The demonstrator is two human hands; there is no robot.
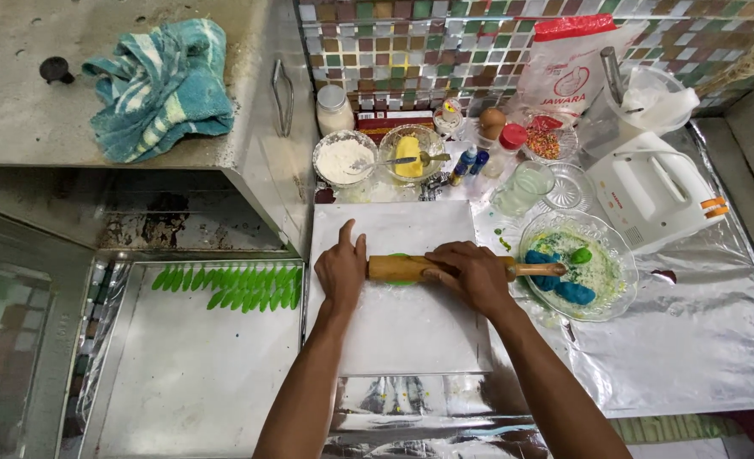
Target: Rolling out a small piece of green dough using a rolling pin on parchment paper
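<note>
A wooden rolling pin (398, 267) lies across a white board (402, 331) with a flat piece of green dough (400, 257) under it. My left hand (340, 270) presses on the pin's left end, fingers spread flat. My right hand (470, 274) covers the pin's right part near its handle (537, 269). To the right stands a glass bowl (615, 246) holding blue dough lumps (574, 293) and a small green lump (581, 255).
A metal tray (190, 374) at left carries a row of green leaf-shaped dough pieces (228, 287). Behind the board stand a flour bowl (344, 159), a butter bowl (411, 155), small bottles, a glass, a white hand mixer (653, 191) and a flour bag. A teal towel (163, 85) lies on the steel counter.
</note>
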